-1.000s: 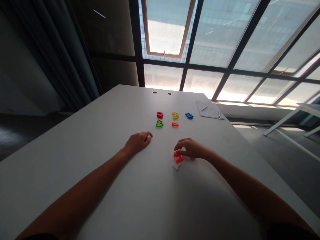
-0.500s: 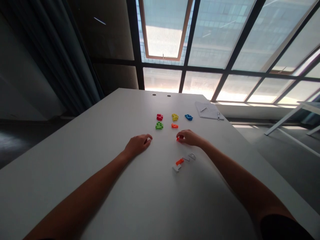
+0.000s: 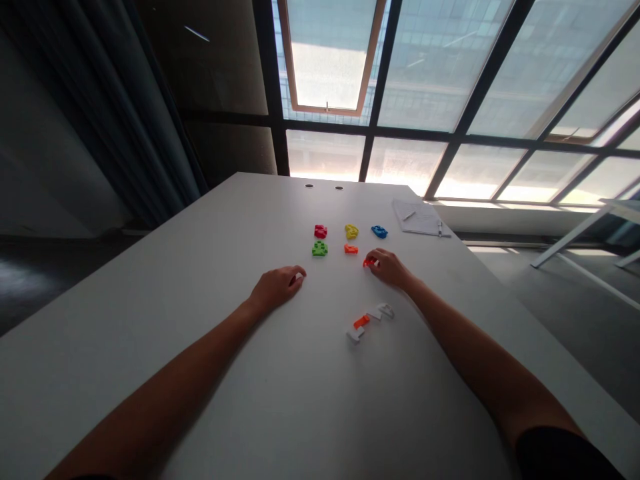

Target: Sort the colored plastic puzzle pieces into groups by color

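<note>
My right hand [image 3: 387,267] pinches a small red-orange plastic piece [image 3: 367,263] between thumb and fingers, partly hidden by them, to the right of an orange piece [image 3: 351,249] on the table. My left hand [image 3: 279,287] rests on the white table with fingers loosely curled and a gap to the thumb; nothing shows in it. Beyond the hands stand small plastic pieces: a red one [image 3: 321,231], a yellow one [image 3: 351,231], a blue one [image 3: 379,231] and a green one [image 3: 320,249].
Nearer me lie another orange piece [image 3: 361,322] and several white pieces [image 3: 355,335]. Paper sheets [image 3: 423,219] with pens lie at the table's far right. Two round holes [image 3: 339,188] sit near the table's [image 3: 240,393] far edge, before large windows.
My right hand has moved away from me and slightly right with the red-orange piece, nearer the row of coloured pieces. My left hand stays in place.
</note>
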### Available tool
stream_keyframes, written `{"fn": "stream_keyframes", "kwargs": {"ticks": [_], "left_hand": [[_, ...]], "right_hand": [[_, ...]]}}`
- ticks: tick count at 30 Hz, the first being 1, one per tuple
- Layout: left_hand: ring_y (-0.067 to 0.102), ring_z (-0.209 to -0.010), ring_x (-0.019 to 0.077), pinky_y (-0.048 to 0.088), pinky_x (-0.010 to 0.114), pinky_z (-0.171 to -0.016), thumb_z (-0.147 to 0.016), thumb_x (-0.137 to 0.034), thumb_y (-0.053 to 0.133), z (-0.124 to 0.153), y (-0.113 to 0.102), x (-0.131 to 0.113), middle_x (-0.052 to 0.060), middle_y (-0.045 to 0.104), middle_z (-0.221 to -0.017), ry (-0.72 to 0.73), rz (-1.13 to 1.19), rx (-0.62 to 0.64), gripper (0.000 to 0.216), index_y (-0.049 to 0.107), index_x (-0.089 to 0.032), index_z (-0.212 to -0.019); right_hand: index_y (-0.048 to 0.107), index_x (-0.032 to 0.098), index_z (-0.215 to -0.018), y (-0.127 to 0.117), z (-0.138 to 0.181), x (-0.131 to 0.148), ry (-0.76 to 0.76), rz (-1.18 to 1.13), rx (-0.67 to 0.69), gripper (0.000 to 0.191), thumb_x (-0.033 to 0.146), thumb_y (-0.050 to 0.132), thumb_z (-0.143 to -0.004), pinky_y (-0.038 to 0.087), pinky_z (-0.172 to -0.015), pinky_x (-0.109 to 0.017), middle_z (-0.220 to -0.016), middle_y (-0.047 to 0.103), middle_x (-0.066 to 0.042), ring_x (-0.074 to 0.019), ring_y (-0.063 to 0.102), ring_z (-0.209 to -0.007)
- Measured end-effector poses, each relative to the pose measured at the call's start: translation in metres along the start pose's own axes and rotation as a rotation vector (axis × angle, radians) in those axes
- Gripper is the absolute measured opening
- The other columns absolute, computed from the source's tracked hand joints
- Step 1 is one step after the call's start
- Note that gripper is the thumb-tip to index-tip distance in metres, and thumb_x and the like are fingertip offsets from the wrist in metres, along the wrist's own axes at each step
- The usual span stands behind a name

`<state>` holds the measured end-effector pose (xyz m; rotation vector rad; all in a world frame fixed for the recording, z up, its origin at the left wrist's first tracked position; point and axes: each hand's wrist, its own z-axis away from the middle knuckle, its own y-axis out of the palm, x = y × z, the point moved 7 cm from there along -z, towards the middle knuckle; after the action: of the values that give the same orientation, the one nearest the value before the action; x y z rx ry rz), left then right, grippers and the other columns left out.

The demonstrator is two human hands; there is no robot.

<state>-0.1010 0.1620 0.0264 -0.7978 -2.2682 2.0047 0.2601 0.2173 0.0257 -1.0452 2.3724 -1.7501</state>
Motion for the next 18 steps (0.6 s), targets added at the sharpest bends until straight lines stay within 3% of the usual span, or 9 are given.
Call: {"fn": "stream_keyframes", "kwargs": {"ticks": [5, 10, 18], "left_hand": [[0.082, -0.097, 0.0271, 0.058, 0.034, -0.083, -0.109, -0.041, 0.057, -0.001, 0.001, 0.001, 0.005, 0.088, -0.109, -0.007, -0.007, 0.008, 0.036, 0.085, -0.032, -0.129], [0.082, -0.099, 0.0270, 0.057, 0.034, -0.084, -0.109, -0.041, 0.056, -0.001, 0.001, 0.000, 0.005, 0.088, -0.110, -0.015, 0.000, 0.011, 0.036, 0.085, -0.032, -0.129], [0.081, -0.097, 0.0272, 0.057, 0.035, -0.084, -0.109, -0.042, 0.056, -0.001, 0.003, 0.002, 0.005, 0.087, -0.107, -0.010, 0.012, 0.013, 0.037, 0.085, -0.031, -0.130]], "right_hand": [[0.085, 0.018, -0.102, -0.009, -0.009, -0.030, 0.178, 0.005, -0.098, 0.009, 0.014, 0.080, -0.096, 0.061, -0.091, -0.031, -0.110, 0.085, -0.012, -0.0224, 0.075, -0.089], [0.091, 0.016, -0.108, -0.009, -0.036, -0.047, 0.366, 0.074, -0.052, 0.011, 0.017, 0.088, -0.097, 0.061, -0.099, -0.033, -0.113, 0.090, -0.014, -0.0272, 0.083, -0.101], [0.094, 0.017, -0.120, 0.010, -0.066, -0.034, 0.331, 0.074, -0.001, 0.023, 0.012, 0.078, -0.106, 0.062, -0.108, -0.033, -0.126, 0.091, -0.014, -0.0265, 0.086, -0.109]]}}
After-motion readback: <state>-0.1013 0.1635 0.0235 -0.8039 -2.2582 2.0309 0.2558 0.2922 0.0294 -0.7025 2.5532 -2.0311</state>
